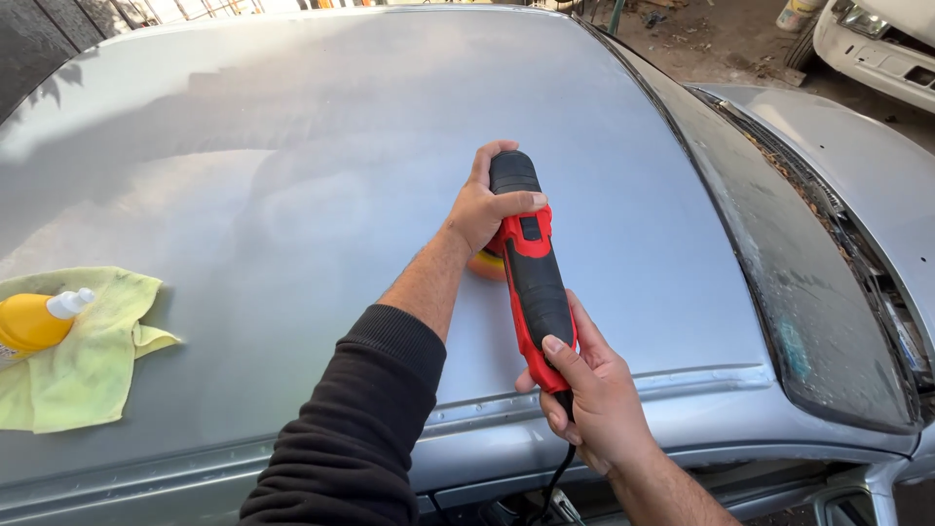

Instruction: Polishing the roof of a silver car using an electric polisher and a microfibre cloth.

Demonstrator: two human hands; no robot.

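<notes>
- The red and black hand-held electric polisher [526, 268] lies lengthwise on the silver-grey metal car roof [292, 175], near the roof's edge by the windscreen, its black head pointing away from the person.
- An orange round polishing pad [485, 265] shows under the polisher's head, pressed flat on the roof.
- The left hand [482, 209] is closed over the polisher's black head, fingers curled round the far side, thumb laid across the top.
- The right hand [594, 394] is wrapped round the polisher's tail end, thumb along the black grip, fingers closed underneath.
- A black power cord [557, 477] hangs from the polisher's tail, below the right hand.
- A black sleeve [355, 429] covers the left forearm.
- Well left of the polisher, a crumpled yellow-green cloth [83, 356] lies on the roof.
- A yellow plastic bottle with a white cap [39, 319] lies on its side on that cloth.
- Right of the polisher, the dusty windscreen [779, 273] slopes down from the roof.
</notes>
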